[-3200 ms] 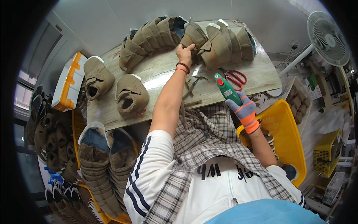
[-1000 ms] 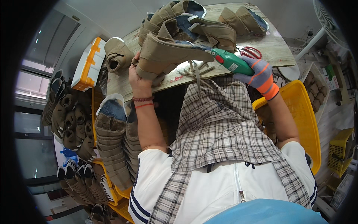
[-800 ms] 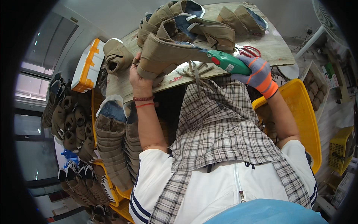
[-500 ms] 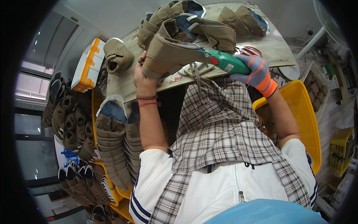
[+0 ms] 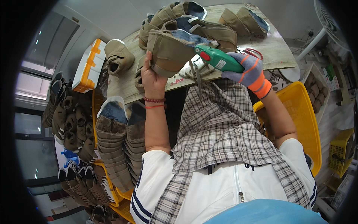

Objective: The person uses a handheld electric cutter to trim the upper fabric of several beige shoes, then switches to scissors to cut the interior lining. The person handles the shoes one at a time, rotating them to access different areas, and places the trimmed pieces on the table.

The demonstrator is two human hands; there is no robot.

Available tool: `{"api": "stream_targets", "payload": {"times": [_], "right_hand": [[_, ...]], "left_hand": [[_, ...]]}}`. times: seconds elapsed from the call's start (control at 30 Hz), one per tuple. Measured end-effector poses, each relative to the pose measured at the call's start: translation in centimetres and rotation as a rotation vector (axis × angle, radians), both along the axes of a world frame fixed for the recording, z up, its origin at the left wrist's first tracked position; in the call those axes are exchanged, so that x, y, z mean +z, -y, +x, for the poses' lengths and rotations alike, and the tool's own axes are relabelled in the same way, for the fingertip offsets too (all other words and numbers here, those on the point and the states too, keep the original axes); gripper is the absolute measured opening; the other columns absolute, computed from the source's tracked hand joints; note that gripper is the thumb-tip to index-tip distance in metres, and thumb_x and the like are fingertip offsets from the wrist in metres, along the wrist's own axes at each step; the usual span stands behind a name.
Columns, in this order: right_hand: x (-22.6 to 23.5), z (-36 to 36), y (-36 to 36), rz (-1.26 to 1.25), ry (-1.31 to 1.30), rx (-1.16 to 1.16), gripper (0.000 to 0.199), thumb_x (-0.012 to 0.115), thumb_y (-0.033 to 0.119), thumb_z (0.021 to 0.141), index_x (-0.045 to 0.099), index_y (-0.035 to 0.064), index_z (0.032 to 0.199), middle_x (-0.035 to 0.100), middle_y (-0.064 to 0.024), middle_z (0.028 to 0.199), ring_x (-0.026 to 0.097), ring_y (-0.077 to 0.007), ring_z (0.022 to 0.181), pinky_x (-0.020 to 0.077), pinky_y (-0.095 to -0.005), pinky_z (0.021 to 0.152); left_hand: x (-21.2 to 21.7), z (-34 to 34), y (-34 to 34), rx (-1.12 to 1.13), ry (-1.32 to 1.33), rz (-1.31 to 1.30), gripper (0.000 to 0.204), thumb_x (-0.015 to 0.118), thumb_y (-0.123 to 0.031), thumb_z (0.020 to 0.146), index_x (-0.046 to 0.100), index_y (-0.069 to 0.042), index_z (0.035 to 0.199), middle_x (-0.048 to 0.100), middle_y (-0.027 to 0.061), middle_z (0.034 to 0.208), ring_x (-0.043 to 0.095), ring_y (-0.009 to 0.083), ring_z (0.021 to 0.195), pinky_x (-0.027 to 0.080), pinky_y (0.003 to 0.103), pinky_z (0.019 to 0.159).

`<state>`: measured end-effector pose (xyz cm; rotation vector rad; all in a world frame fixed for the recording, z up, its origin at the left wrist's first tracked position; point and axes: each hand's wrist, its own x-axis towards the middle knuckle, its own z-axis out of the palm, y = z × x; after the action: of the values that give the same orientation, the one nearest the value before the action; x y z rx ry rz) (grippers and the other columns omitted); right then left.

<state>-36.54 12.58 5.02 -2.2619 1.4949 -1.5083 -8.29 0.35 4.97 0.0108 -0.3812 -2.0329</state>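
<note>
My bare left hand [image 5: 153, 76] is closed on a khaki shoe upper [image 5: 167, 54] with a fleecy lining, lifted above the near edge of the table. Its thumb shows at the upper's left side, and the other fingers are hidden beneath. In a grey and orange glove, my right hand [image 5: 246, 72] grips a green handheld power tool [image 5: 220, 59] with a red button. The tool's head points left toward the upper's lined edge; whether they touch I cannot tell. Grey-brown laces [image 5: 197, 74] dangle off the table edge below the tool.
More khaki uppers [image 5: 216, 33] lie across the wooden table [image 5: 278, 46], with red-handled scissors [image 5: 253, 53] beside them. Stacked uppers [image 5: 112, 145] stand by my left arm. A yellow crate [image 5: 307, 123] is at my right, a white and orange box [image 5: 89, 67] far left, a fan [image 5: 332, 22] far right.
The shoe upper has turned in my left hand and sits lower, its side now facing me. Both hands moved slightly nearer to me, the left also rightward, the green tool slightly leftward.
</note>
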Motion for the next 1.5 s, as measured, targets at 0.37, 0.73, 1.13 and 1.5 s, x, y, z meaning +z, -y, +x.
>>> {"api": "stream_targets", "payload": {"times": [0.37, 0.73, 1.13, 1.5], "right_hand": [[-2.7, 2.5, 1.3, 0.153, 0.225, -0.132, 0.058, 0.079, 0.050, 0.066, 0.067, 0.0070, 0.103, 0.068, -0.0090, 0.070, 0.066, -0.0185, 0.057, 0.0518, -0.0273, 0.054], [-2.5, 3.1, 1.5, 0.196, 0.343, -0.156, 0.056, 0.078, 0.049, 0.070, 0.065, 0.0073, 0.104, 0.069, -0.0079, 0.075, 0.067, -0.0177, 0.063, 0.0516, -0.0279, 0.058], [-1.3, 2.6, 2.1, 0.422, 0.599, -0.115, 0.053, 0.076, 0.049, 0.073, 0.065, 0.0030, 0.097, 0.063, -0.0020, 0.065, 0.056, -0.0075, 0.054, 0.0449, -0.0242, 0.052], [-0.7, 2.5, 2.9, 0.467, 0.832, 0.004, 0.049, 0.074, 0.046, 0.077, 0.064, 0.0000, 0.094, 0.058, 0.0007, 0.064, 0.050, -0.0038, 0.051, 0.0398, -0.0206, 0.048]], "left_hand": [[-1.3, -1.6, -1.1, 0.337, 0.432, -0.377, 0.043, 0.056, 0.004, 0.088, 0.049, -0.007, 0.129, 0.053, 0.0096, 0.129, 0.051, 0.0256, 0.118, 0.044, 0.045, 0.101], [-3.2, -3.1, -1.1, 0.674, 1.079, -0.756, 0.017, 0.070, -0.010, 0.084, 0.068, 0.001, 0.096, 0.068, 0.0050, 0.085, 0.060, 0.0117, 0.077, 0.047, 0.027, 0.065], [-7.6, -3.4, -1.0, 1.000, 1.704, -1.625, 0.014, 0.062, -0.003, 0.070, 0.060, 0.001, 0.057, 0.054, 0.0187, 0.058, 0.056, 0.0368, 0.065, 0.046, 0.048, 0.064], [-6.7, -2.8, -4.5, 0.871, 1.653, -1.663, 0.019, 0.059, 0.005, 0.066, 0.063, 0.004, 0.085, 0.061, 0.0201, 0.082, 0.058, 0.0389, 0.074, 0.047, 0.047, 0.066]]}}
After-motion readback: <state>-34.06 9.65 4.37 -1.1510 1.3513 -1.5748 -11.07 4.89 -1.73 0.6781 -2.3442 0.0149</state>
